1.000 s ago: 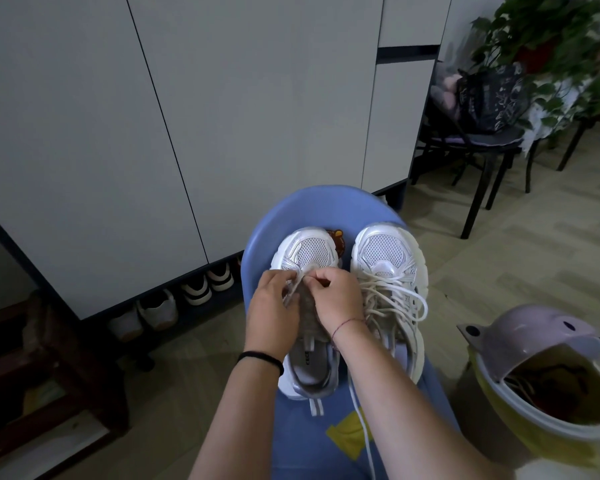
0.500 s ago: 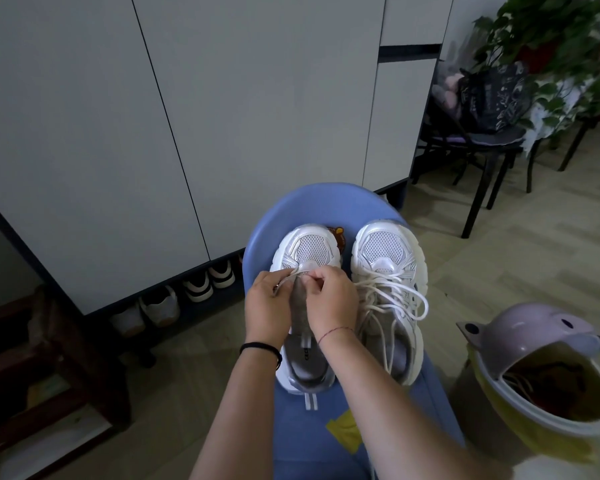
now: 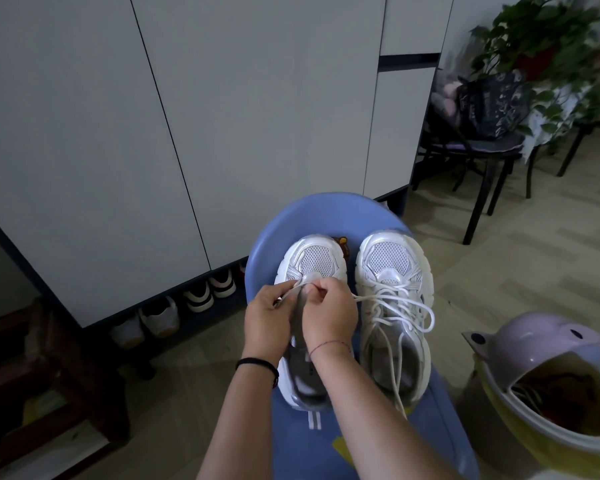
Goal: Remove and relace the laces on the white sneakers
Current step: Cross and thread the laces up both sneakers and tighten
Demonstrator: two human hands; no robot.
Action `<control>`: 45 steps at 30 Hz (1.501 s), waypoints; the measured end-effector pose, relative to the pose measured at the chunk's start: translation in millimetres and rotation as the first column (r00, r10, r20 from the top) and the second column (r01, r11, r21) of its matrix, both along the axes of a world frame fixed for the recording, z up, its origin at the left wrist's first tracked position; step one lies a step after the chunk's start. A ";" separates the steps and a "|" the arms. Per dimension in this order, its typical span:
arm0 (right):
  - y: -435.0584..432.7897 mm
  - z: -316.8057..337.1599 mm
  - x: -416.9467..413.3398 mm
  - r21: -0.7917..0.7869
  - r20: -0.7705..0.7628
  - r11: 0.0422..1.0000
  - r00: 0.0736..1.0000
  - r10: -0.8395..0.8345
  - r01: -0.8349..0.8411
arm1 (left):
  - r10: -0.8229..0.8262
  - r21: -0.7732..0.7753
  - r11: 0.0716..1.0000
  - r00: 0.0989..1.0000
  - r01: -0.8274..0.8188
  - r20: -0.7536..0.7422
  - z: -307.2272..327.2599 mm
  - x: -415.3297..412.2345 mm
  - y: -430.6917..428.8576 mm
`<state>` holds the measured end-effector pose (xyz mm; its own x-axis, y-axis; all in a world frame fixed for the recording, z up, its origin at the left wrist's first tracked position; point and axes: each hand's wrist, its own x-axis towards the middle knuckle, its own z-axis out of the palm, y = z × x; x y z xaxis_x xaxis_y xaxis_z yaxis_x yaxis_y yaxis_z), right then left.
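Blue chair [image 3: 326, 211]; both hands [image 3: 267, 322] [image 3: 329, 318] tight on lace [image 3: 292, 290]

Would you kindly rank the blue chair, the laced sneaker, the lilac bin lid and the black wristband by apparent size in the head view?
Largest: blue chair.
Next: laced sneaker and lilac bin lid look alike, and the wide-angle edge distorts the lid, so I won't rank them.
Smallest: black wristband.

right sneaker [image 3: 394, 306] crowds right, bin [image 3: 548, 382] farther, cabinet [image 3: 187, 116] behind, floor [image 3: 194, 393] left open
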<state>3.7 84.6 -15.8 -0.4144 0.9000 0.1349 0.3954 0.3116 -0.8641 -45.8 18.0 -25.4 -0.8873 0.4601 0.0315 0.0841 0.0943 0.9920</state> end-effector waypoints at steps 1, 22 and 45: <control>1.6 0.9 0.4 -0.028 -0.014 1.000 1.000 0.009 -0.009 | -0.010 0.002 1.000 1.000 0.010 0.006 0.0 -0.1 0.1; 19.9 4.6 7.4 -0.141 -0.087 0.984 0.991 0.100 -0.111 | -0.063 -0.051 0.997 0.998 0.062 -0.030 3.2 6.3 1.7; 20.9 14.6 18.9 -0.104 -0.110 0.959 0.962 0.251 -0.262 | 0.145 0.266 0.932 0.924 -0.248 0.355 1.3 13.9 23.0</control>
